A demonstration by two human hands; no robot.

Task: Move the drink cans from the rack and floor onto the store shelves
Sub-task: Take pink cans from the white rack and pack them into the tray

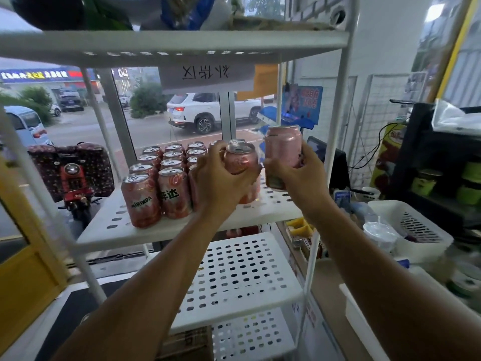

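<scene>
Pink soda can (240,158) clamped in left grip (218,178), fingers curled round body, top poking out at 1 o'clock of knuckles, low over white perforated shelf (182,227). Second pink can (282,149) wrapped low down in right grip (291,173), roughly upright, raised at 3 o'clock of first can, close beside it. Matching cans (156,178) standing in rows at 9 o'clock of left grip. Nearest rows partly hidden behind left grip; labels on both held cans blurred.
</scene>
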